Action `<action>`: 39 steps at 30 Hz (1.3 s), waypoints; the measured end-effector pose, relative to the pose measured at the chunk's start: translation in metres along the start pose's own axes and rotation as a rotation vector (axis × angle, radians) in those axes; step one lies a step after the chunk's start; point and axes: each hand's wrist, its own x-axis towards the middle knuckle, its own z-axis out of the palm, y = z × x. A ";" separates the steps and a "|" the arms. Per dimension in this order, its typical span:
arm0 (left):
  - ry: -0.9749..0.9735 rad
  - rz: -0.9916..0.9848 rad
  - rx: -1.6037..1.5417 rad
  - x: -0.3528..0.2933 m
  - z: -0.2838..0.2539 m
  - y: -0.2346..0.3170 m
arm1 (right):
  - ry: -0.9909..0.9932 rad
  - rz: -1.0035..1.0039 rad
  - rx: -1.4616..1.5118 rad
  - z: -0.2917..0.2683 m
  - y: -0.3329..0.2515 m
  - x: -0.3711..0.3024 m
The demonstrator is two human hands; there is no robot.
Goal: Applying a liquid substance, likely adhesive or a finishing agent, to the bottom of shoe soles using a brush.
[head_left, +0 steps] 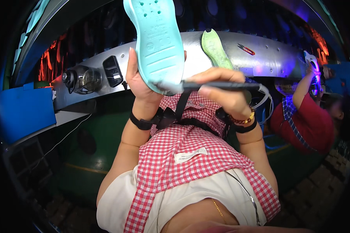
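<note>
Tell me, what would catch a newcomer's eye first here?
Most striking is the pale turquoise shoe sole, held up at top centre by the left hand. The right hand presses a dark pen-like tool against its lower edge. Behind it, a green sole lies on the curved metal ledge, above a red checked apron.

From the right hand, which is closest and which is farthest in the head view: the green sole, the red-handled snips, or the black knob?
Measured from the right hand, which holds a dark tool:
1. Green sole, just above the hand on the metal shelf.
2. Red-handled snips, up and slightly right on the same shelf; close to the sole's distance, but a bit farther.
3. Black knob, far off to the left.
</note>
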 end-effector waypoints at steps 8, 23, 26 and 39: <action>-0.019 -0.028 -0.102 0.007 0.002 0.003 | -0.141 -0.195 -0.214 -0.001 -0.004 0.009; 0.045 -0.014 0.132 0.013 0.008 0.016 | -0.183 -0.189 -0.340 -0.020 -0.009 0.017; 0.027 -0.049 0.120 0.017 0.007 0.020 | -0.186 -0.189 -0.419 -0.013 -0.009 0.013; 0.225 -0.711 0.449 0.018 0.021 0.032 | -0.660 -0.187 -0.437 -0.037 -0.018 0.021</action>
